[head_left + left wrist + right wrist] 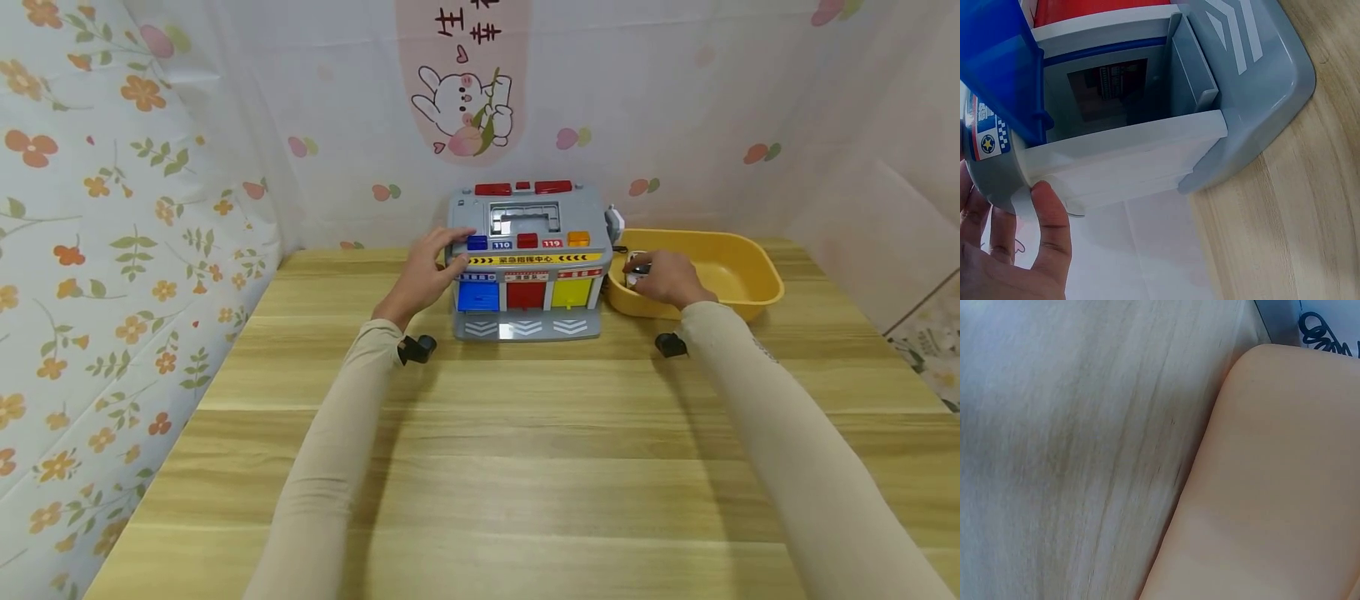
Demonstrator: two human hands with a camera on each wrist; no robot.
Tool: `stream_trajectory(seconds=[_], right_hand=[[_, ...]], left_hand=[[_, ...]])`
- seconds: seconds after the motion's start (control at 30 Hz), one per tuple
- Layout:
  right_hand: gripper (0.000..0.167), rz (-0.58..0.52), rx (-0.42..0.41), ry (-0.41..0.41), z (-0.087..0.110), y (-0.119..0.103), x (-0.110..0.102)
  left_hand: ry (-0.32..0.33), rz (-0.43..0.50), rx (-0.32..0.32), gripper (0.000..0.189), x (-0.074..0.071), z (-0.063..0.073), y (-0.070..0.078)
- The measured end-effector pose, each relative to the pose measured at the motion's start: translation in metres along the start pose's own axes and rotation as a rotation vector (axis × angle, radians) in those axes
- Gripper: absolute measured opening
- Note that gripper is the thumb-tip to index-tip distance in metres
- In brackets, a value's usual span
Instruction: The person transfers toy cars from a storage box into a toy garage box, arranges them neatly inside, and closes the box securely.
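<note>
A grey toy garage [525, 325] with blue, red and yellow doors stands at the back of the table. My left hand [422, 279] touches its left end, index finger by the blue button [477, 242] and thumb at the side. In the left wrist view, the thumb [1052, 231] rests against the white side wall [1129, 156]. There the blue door [1007, 62] is swung up, baring a compartment. My right hand [671, 279] reaches into a yellow basin [750, 287], pinching a small white-and-black toy [637, 268] partly hidden by the fingers.
Right of the garage, a grey-white part [614, 223] sticks out near the basin's rim. Patterned cloth [330, 100] hangs behind the table, with floral cloth [90, 250] along the left. The right wrist view shows mostly basin wall [1272, 475] and wood tabletop [1085, 456].
</note>
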State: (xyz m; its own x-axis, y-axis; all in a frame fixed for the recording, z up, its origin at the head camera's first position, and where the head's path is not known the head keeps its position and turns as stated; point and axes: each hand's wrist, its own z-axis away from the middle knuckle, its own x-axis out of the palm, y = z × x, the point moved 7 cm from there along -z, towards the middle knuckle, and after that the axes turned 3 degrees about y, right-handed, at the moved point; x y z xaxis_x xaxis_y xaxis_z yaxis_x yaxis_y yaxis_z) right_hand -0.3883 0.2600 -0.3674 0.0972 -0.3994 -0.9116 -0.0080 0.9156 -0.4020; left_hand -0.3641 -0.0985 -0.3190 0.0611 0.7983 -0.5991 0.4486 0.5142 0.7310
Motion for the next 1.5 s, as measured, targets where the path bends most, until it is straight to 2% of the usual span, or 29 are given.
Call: stream_trajectory(seconds=[0.23,0.47,0.67,0.8,1.03,1.5], right_hand=[[0.044,0.011,-0.014,0.032,0.004,0.002,-0.004],[0.045,0.036,-0.071,0.076,0.006,0.004,-0.011],[0.047,0.028,-0.057,0.077,0.013,0.006,-0.019],[0.046,0.045,-0.057,0.083,0.020,0.002,-0.028],[0.044,0.075,-0.130,0.125,0.034,-0.015,-0.042],[0.043,0.105,-0.215,0.132,0.056,-0.028,-0.043]], left_hand=[[-0.014,-0.029,0.010,0.046,0.001,0.000,-0.001],[-0.022,-0.037,0.006,0.047,0.000,-0.001,-0.001],[-0.020,-0.029,-0.008,0.046,0.002,-0.003,-0.001],[-0.015,-0.015,-0.017,0.046,0.003,-0.002,-0.003],[-0.006,-0.011,-0.021,0.045,0.001,0.000,-0.003],[-0.014,-0.013,-0.040,0.045,0.002,0.000,-0.002]])
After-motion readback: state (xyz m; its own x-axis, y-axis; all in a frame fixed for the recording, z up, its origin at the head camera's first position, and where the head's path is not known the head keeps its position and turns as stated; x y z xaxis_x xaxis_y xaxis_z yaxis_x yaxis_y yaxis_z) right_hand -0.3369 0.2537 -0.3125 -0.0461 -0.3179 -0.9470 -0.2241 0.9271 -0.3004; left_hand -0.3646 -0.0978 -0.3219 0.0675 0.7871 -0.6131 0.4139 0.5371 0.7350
